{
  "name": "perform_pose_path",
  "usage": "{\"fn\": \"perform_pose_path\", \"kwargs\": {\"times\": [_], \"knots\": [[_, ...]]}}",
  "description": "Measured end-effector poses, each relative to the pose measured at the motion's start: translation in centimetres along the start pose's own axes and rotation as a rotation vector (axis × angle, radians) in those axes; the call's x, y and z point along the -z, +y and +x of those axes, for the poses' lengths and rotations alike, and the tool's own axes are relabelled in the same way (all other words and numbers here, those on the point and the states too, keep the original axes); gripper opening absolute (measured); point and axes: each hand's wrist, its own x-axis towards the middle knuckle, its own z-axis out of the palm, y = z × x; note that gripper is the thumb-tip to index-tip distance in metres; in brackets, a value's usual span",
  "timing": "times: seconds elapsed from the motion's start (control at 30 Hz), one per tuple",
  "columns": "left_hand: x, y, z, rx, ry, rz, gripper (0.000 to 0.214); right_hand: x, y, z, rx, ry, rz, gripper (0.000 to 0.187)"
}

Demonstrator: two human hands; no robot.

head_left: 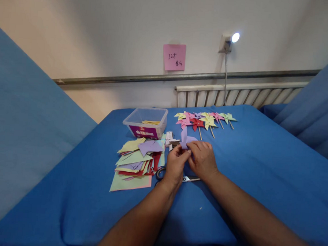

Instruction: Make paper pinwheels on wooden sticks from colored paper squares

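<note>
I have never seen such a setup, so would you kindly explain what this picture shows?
There is no machine: a person works with bare hands, and the camera sits on their head, looking forward and down. The left hand and right hand together hold folded purple paper. On the blue cloth lie a pile of coloured paper, scissors partly hidden by the left hand, and several paper pinwheels. Behind the pile stands a clear plastic box with thin sticks inside.

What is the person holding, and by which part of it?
A folded purple paper, by its lower part, in the left hand and right hand.
</note>
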Motion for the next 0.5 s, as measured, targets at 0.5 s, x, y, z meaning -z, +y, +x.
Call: {"fn": "perform_pose_path", "kwargs": {"times": [0.5], "knots": [[1.0,0.4,1.4,0.035,0.132,-0.113,0.032,0.0,0.3,-0.6,-0.066,0.084,0.345,0.025]]}}
